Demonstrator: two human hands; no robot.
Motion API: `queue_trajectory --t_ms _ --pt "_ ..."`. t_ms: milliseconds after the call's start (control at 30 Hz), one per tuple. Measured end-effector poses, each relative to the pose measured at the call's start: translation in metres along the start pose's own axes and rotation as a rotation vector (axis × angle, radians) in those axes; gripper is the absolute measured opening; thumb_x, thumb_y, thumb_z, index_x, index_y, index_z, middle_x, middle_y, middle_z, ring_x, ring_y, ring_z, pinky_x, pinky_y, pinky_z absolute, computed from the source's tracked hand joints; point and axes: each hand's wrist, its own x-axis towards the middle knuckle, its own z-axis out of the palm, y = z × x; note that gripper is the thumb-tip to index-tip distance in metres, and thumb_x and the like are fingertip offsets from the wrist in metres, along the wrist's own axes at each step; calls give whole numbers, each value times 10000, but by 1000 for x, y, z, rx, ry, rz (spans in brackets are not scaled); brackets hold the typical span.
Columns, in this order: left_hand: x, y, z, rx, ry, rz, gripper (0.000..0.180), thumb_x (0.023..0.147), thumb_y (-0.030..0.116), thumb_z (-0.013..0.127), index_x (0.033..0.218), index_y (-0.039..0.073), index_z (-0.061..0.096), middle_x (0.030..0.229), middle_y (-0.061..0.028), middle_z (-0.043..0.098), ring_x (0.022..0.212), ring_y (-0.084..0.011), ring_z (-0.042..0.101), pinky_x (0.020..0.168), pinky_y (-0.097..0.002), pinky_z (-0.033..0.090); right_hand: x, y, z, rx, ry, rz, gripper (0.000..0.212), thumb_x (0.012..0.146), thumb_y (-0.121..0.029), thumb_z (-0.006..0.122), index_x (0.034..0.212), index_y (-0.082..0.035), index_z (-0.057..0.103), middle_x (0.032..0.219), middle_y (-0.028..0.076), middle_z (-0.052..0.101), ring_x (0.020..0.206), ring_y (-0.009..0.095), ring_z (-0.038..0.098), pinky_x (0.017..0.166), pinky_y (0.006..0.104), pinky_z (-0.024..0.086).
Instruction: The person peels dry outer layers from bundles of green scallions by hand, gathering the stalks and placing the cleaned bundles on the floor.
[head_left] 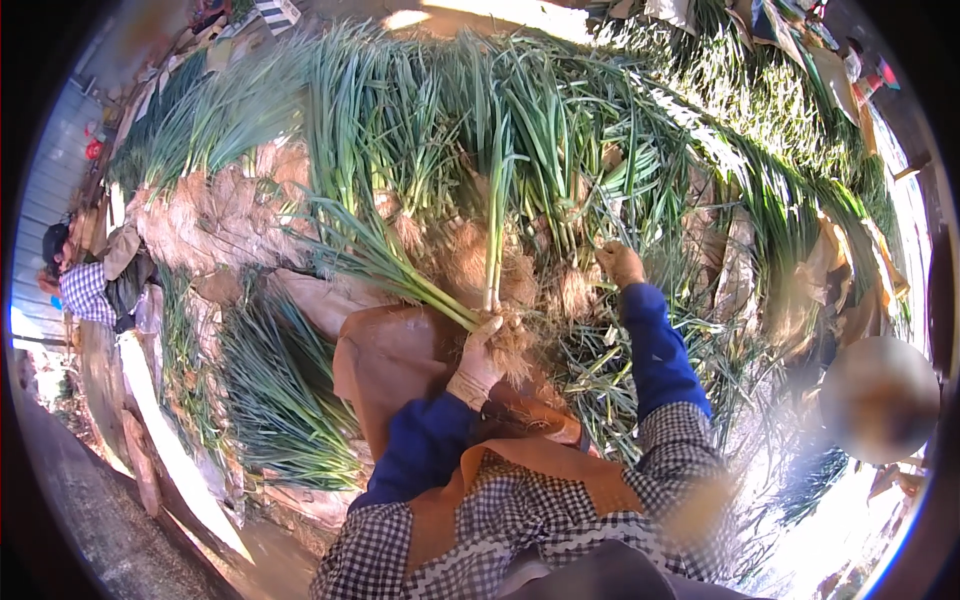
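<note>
My left hand (480, 362), in a pale glove or dusty, is closed round the root ends of a few green garlic stalks (494, 250), or a similar leafy crop. Some stalks in it stand toward the far side; others (420, 283) slant off to the left. Tangled brown roots (513, 345) hang beside the fingers, over my lap. My right hand (622, 263) reaches to the pile on the right, its fingers curled near the stalk bases (566, 235). What those fingers hold is too small to make out.
A brown apron (395, 365) covers my lap. A long row of green stalks (370, 110) lies beyond, with bundled roots (215, 215) at left. Another heap of leaves (280, 390) lies to my left. Loose leaves (600, 390) litter the right. A person (90, 285) works at far left.
</note>
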Motion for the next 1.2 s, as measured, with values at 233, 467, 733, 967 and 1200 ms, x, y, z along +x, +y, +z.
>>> queue_trajectory --t_ms 233,467,733,967,1200 --pt "12 -9 12 20 -126 -31 83 842 68 527 910 48 570 921 -105 610 855 -249 586 716 -406 492 51 -22 26 -298 -374 77 516 696 -448 659 1039 -63 625 1010 173 620 955 320 584 833 366 450" --pt "-5 -29 17 -75 -35 -173 70 842 73 537 911 63 537 750 5 537 630 -107 525 671 -318 527 -86 -101 -37 867 -517 5 340 807 -260 606 1007 14 592 930 116 641 868 179 578 761 261 447" --pt "-2 -53 6 -34 4 -310 285 853 146 549 1126 64 542 967 -47 614 749 -173 598 645 -301 508 -73 -68 14 1162 -17 -34 291 887 -196 531 1115 -15 535 984 34 577 860 123 538 776 250 431" --pt "1 -59 -9 62 102 -191 230 847 91 534 1073 61 562 955 -60 614 825 -191 600 709 -340 509 -38 -104 -2 0 -223 -172 576 823 -407 572 1270 -103 372 1038 178 519 846 278 588 719 385 486" --pt "22 -56 -11 55 109 -24 164 839 80 522 995 66 570 892 -49 617 816 -184 601 716 -347 511 -172 -83 -30 -81 -58 -1027 234 862 -218 510 1051 -95 570 513 23 457 401 148 440 384 307 406"
